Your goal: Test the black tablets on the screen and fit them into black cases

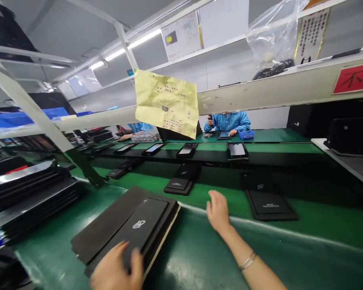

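Observation:
My left hand, blurred by motion, is over the near end of a black phone-like device with a white logo. Its thumb and fingers are apart; whether they touch the device cannot be made out. Under that device lie dark foam trays stacked on the green bench. To the right, my right hand hovers by the bench's far edge, fingers loosely bent and holding nothing. Beyond it, another such device rests in its tray on the green conveyor belt. A third device lies in a tray farther right.
Piled black trays stand at the left. A raised black ledge carries several lit-screen devices. A yellow paper hangs from the shelf beam. Across the line, a person in blue sleeves works beside a blue bin.

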Tool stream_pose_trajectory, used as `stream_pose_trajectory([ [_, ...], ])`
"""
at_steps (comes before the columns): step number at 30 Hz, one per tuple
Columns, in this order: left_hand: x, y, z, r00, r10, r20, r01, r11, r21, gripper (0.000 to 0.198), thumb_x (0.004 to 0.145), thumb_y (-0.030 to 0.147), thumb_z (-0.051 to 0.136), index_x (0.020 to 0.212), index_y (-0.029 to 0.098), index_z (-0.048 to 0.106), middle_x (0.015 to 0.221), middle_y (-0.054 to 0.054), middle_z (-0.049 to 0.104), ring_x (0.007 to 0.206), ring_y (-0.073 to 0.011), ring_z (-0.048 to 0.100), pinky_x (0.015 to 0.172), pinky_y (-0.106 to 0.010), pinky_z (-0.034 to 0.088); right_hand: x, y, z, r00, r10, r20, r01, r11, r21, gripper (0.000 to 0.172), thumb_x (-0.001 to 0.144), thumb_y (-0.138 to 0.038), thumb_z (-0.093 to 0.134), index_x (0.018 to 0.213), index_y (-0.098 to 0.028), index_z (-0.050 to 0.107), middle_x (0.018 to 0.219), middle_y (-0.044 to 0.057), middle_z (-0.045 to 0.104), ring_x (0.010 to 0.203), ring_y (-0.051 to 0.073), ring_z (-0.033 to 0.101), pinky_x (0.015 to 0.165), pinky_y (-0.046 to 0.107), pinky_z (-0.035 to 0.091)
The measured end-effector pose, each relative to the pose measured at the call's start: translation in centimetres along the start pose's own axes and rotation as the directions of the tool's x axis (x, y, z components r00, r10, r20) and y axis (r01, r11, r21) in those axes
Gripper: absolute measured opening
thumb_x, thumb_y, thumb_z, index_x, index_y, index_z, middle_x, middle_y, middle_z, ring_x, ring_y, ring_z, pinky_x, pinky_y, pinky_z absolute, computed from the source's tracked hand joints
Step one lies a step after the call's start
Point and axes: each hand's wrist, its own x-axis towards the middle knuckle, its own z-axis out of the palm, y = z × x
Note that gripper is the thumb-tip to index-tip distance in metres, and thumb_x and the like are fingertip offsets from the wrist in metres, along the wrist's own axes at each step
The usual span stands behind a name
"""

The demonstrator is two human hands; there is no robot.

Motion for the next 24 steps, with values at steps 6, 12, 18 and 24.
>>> stream_pose_trajectory([
  [6, -1.0, 5.2, 6.1, 0.772, 0.582, 0.255, -0.636, 0.703, 0.318, 0.06, 0.083, -0.004, 0.026, 0.13, 0.018, 0.056, 0.147, -0.017, 0.04, 0.135, -0.0367, 0.037, 0.105, -0.065, 0.024, -1.0, 11.6, -14.8, 0.93, 0.277, -0.24, -0.358, 0.831, -0.426, 0.057, 0.091, -0.042, 0.048, 0.134, -0.006, 0.039, 0.141, 0.026, 0.034, 0.136, 0.042, 0.019, 0.104, 0.063, 0.019],
  [12, -0.1, 2.3, 6.9, 0.78, 0.558, 0.284, -0.625, 0.709, 0.327, 0.065, 0.086, -0.003, 0.029, 0.14, 0.031, 0.039, 0.151, -0.008, 0.031, 0.139, -0.0317, 0.031, 0.107, -0.058, 0.027, -3.1, 15.9, -19.8, 0.81, 0.519, -0.275, -0.573, 0.596, -0.562, 0.082, 0.084, -0.061, 0.044, 0.13, 0.006, 0.041, 0.104, 0.032, 0.06, 0.107, 0.047, 0.051, 0.092, 0.061, 0.033],
  [18, 2.5, 0.7, 6.3, 0.817, 0.494, 0.298, -0.574, 0.749, 0.332, 0.061, 0.086, -0.004, 0.031, 0.133, 0.031, 0.051, 0.149, -0.009, 0.037, 0.137, -0.0318, 0.035, 0.108, -0.059, 0.024, -2.6, 17.2, -19.9, 0.742, 0.64, -0.199, -0.608, 0.518, -0.602, 0.084, 0.084, -0.069, 0.04, 0.137, -0.005, 0.038, 0.116, 0.026, 0.057, 0.105, 0.043, 0.054, 0.087, 0.055, 0.041],
  [24, 3.0, 5.3, 8.4, 0.903, 0.333, 0.272, -0.412, 0.851, 0.325, 0.048, 0.088, -0.001, 0.028, 0.118, 0.012, 0.063, 0.137, -0.024, 0.051, 0.129, -0.0342, 0.044, 0.104, -0.063, 0.025, -1.8, 20.5, -22.9, 0.623, 0.778, -0.083, -0.661, 0.466, -0.589, 0.039, 0.097, -0.046, 0.043, 0.117, -0.015, 0.055, 0.104, 0.009, 0.062, 0.088, 0.019, 0.061, 0.08, 0.038, 0.05],
])
